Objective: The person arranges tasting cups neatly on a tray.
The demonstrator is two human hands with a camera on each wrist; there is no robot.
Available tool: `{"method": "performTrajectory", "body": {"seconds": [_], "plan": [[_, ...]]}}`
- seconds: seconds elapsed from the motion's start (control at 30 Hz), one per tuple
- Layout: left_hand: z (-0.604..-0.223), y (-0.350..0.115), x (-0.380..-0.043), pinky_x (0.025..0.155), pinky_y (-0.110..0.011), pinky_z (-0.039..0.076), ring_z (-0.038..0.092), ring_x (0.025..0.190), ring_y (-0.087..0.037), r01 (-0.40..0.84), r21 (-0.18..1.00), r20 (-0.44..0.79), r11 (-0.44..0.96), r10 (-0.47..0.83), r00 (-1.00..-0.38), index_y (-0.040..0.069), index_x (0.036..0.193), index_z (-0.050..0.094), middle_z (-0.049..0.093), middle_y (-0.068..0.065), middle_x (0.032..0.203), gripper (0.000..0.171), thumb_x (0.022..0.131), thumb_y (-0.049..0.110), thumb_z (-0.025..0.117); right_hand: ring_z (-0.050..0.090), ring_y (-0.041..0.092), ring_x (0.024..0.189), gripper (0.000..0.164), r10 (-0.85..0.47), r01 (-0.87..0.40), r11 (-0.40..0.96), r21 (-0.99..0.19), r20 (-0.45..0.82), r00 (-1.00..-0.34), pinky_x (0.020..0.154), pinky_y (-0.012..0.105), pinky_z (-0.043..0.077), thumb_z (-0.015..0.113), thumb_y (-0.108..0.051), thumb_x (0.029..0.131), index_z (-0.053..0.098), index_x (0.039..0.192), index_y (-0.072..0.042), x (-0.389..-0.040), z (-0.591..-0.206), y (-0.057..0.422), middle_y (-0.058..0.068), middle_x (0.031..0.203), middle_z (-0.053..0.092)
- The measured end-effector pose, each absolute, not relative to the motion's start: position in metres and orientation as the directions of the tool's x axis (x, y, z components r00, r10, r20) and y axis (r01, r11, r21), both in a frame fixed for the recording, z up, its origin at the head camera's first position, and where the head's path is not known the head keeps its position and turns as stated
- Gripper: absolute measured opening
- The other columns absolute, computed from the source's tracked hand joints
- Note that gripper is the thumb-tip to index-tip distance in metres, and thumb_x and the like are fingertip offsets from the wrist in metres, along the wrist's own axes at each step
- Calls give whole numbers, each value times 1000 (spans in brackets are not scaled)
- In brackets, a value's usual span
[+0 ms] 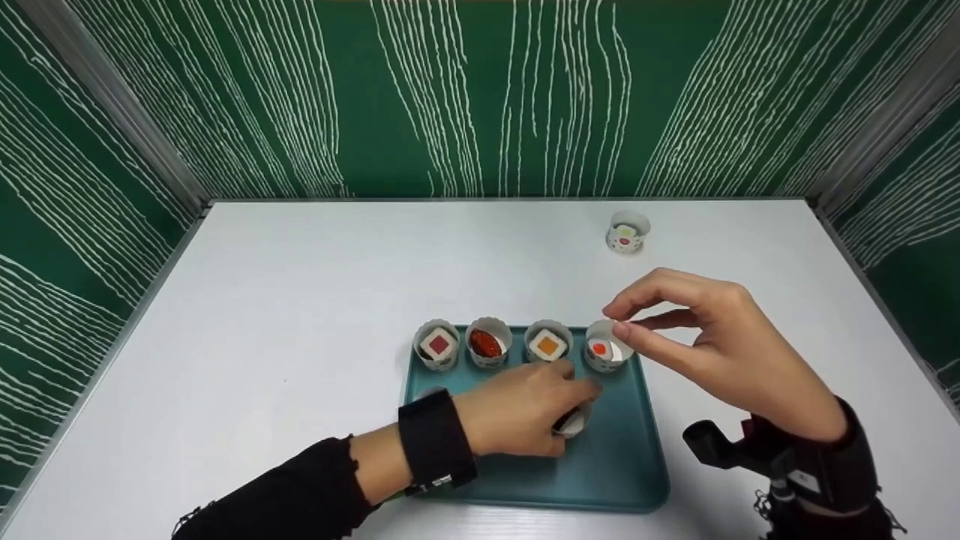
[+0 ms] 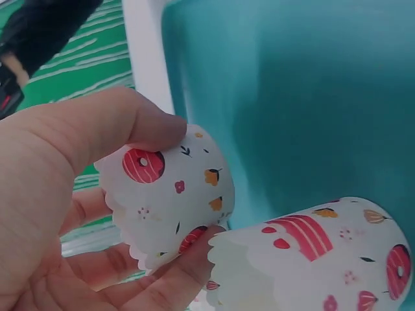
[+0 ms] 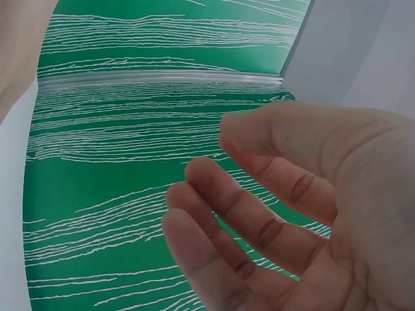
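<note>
My left hand (image 1: 525,409) reaches over the teal tray (image 1: 585,480). Its thumb and fingers grip a white paper baking cup (image 2: 174,194) printed with donuts and flowers, seen tipped on its side in the left wrist view. A second printed baking cup (image 2: 337,259) is right beside it there. In the head view the gripped cup is mostly hidden under the hand. My right hand (image 1: 712,337) hovers with bent, loose fingers and nothing between them, its fingertips overlapping the cup with a small red-and-white piece (image 1: 606,349) at the tray's back right.
Along the tray's back edge stand a cup with a red-centred square (image 1: 437,345), one with a glossy reddish-brown piece (image 1: 487,343) and one with an orange-centred square (image 1: 547,343). Another filled cup (image 1: 628,231) stands on the white table (image 1: 300,300) behind the tray. Green walls (image 1: 487,97) enclose the table.
</note>
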State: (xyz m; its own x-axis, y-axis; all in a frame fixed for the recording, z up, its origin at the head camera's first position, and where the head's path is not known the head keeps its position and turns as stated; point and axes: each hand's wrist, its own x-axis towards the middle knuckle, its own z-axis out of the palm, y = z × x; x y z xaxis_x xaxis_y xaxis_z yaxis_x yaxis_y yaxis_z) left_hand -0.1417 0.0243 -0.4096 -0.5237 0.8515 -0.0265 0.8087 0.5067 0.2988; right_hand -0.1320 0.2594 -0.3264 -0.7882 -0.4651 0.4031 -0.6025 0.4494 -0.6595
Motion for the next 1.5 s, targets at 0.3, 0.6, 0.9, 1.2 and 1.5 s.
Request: {"method": "performTrajectory", "body": {"seconds": [0.3,0.6,0.9,1.2,1.5], "plan": [[-414,37,-146,72,-17,46,59,92,-10,798,297,-112,525,849,-517,15,127,68,66,0,105,45,87,15,87,73,4,102,28,-474,-604,441,-664,400,-785,87,17,60,80,-3,95,78,109,-26,-133,-328,258,-11,107,76],[-416,38,-148,74,-22,49,58,92,-12,797,226,-138,560,829,-543,15,127,70,67,0,101,45,85,16,88,74,4,102,28,-480,-608,437,-663,399,-781,87,17,60,80,-3,95,78,110,-27,-134,-329,257,-10,107,76],[-418,39,-149,75,-21,51,58,94,-12,791,198,-171,579,815,-553,17,133,69,67,0,105,50,87,16,87,73,4,103,28,-487,-606,441,-662,391,-781,87,17,60,80,-4,95,78,111,-27,-135,-330,256,-14,108,76],[-419,39,-149,75,-22,51,57,94,-12,785,194,-190,589,807,-559,17,139,68,66,0,106,54,88,17,87,72,5,102,23,-500,-609,427,-668,387,-775,87,18,60,80,-5,96,78,111,-23,-135,-332,254,-9,108,76],[-415,35,-147,70,-22,47,56,89,-13,793,202,-136,574,819,-558,16,132,69,65,-1,101,48,87,11,85,72,5,104,26,-494,-596,436,-674,375,-785,88,18,60,80,-7,96,78,111,-28,-136,-332,254,-14,108,75]]}}
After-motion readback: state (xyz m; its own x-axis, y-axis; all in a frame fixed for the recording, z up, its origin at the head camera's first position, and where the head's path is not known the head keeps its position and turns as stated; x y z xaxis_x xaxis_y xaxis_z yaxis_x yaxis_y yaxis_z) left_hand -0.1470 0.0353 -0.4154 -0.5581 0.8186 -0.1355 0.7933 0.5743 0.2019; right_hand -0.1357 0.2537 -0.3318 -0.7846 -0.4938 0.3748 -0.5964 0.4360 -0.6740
